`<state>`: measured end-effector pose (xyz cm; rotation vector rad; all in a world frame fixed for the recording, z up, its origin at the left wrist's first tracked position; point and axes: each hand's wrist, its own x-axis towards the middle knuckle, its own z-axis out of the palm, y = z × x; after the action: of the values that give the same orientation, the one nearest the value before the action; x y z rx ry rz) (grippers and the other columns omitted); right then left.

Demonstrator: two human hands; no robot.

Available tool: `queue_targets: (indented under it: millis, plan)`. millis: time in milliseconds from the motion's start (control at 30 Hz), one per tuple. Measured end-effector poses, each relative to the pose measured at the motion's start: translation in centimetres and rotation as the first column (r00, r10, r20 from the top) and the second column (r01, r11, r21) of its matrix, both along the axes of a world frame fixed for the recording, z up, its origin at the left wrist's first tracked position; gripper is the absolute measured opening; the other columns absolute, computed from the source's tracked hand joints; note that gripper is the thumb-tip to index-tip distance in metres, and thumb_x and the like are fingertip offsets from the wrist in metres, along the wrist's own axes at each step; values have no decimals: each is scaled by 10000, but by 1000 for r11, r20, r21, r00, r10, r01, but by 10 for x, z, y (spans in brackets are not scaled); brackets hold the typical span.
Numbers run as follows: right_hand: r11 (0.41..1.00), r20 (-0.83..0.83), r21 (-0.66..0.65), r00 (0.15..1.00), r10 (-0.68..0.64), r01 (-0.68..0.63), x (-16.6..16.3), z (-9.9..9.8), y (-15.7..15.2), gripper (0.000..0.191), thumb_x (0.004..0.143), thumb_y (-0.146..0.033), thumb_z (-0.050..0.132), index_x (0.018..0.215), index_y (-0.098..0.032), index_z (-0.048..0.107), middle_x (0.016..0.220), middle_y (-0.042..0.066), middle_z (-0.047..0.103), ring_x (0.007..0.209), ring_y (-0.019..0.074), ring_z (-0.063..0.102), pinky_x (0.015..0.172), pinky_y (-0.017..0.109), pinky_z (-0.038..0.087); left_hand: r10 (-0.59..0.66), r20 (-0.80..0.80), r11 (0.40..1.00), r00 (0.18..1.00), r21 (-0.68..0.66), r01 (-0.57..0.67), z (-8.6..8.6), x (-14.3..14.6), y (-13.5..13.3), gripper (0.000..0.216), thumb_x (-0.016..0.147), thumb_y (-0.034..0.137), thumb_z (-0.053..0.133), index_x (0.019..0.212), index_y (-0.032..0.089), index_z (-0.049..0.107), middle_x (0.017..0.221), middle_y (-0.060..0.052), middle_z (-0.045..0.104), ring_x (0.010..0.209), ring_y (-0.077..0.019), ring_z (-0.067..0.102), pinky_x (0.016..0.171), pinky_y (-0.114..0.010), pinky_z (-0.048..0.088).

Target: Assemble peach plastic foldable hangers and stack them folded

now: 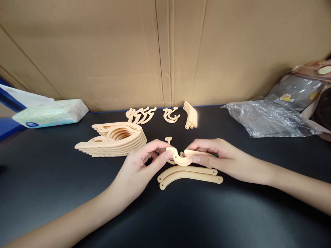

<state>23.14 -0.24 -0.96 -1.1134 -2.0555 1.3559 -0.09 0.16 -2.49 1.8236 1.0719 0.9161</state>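
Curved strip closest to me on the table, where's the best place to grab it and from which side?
I'd pinch the curved strip by its right end, coming from the right and near side. It lies flat; that end reaches past the second strip, which runs close along its far edge, while bare tabletop borders its near edge.

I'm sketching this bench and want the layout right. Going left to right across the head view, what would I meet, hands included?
Tissue pack → big stack → left hand → held piece → right hand → plastic bag.
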Motion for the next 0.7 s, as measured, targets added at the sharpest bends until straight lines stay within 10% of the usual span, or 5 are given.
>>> queue_targets:
  millis: [700]
  plan:
    - [987,35,128,994,-105,100,3,-3,0,267,941,-452,552,908,-202,638,676,-47,527,584,86,404,512,232,314,-37,86,999,996,-22,39,0,-2,1,99,925,279,609,989,280,685,846,67,703,795,-64,661,718,-89,506]
